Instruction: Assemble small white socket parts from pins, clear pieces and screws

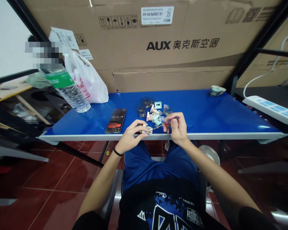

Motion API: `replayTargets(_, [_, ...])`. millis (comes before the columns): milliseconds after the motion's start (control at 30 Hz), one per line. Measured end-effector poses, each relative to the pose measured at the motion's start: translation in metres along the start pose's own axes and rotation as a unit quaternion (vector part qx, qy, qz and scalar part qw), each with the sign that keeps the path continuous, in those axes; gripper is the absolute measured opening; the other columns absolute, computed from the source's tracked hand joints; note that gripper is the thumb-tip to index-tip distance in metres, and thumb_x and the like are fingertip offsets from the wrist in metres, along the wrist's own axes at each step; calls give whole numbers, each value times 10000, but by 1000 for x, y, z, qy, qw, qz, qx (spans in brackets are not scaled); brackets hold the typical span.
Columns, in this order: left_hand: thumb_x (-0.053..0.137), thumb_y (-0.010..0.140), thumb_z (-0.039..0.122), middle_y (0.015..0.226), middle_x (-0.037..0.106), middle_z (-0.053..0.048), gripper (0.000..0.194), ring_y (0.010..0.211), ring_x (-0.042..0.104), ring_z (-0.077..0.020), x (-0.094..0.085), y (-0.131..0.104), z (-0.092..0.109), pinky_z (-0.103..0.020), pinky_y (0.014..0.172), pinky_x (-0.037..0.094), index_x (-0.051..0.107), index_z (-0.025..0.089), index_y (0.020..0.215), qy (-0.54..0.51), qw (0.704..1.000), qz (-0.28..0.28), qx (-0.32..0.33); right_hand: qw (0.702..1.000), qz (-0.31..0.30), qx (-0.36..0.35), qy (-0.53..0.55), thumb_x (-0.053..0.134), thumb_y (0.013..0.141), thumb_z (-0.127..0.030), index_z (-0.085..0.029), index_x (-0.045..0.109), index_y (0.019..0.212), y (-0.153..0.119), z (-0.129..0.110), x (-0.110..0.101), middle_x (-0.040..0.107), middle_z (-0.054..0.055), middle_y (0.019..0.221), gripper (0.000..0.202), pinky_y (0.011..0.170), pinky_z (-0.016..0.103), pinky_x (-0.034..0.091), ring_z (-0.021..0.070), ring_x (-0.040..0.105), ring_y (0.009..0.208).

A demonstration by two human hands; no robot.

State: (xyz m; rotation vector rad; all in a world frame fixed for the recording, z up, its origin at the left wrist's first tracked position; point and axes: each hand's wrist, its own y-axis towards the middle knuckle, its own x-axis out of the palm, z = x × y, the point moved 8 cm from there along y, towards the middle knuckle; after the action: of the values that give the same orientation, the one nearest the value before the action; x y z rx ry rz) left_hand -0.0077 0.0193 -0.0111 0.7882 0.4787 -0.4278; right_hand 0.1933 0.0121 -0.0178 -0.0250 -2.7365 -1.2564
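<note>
At the table's front edge, my left hand [132, 135] pinches a small white plastic part [147, 130]. My right hand [178, 128] is closed around the handle of a screwdriver [166, 122], whose thin metal shaft slants left. Its tip meets the white part; the exact contact point is too small to make out. Just beyond my hands lies a pile of small plastic pieces: pale green and pink parts [155, 115], a mint plate with two dark holes [158, 104], and dark translucent housings [146, 103].
A phone [116, 120] lies left on the blue table [196, 108]. A water bottle [72, 92] and white plastic bag [91, 80] stand at the left end. Small cups or parts [216, 91] sit back right, a white power strip [271, 108] beyond. A large cardboard box [129, 48] rises behind.
</note>
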Motion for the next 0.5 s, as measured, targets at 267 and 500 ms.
replayTargets(267, [675, 976, 224, 1186, 640, -105, 95, 1029, 680, -209, 0, 0, 1, -337, 852, 619, 761, 187, 996, 13, 1000, 8, 5, 1000, 14, -14, -15, 498, 1097, -408, -265, 540, 1107, 2, -7, -2, 623, -2, 911, 149, 411, 207, 421, 79, 618, 537])
replayTargets(500, [679, 976, 234, 1173, 641, -104, 104, 1012, 677, -206, -1, 0, 2, -339, 830, 620, 769, 193, 1008, 13, 1000, 16, 6, 999, 10, -31, -25, 486, 1097, -434, -268, 528, 1094, 3, -15, 0, 605, -8, 878, 171, 400, 214, 405, 83, 595, 514])
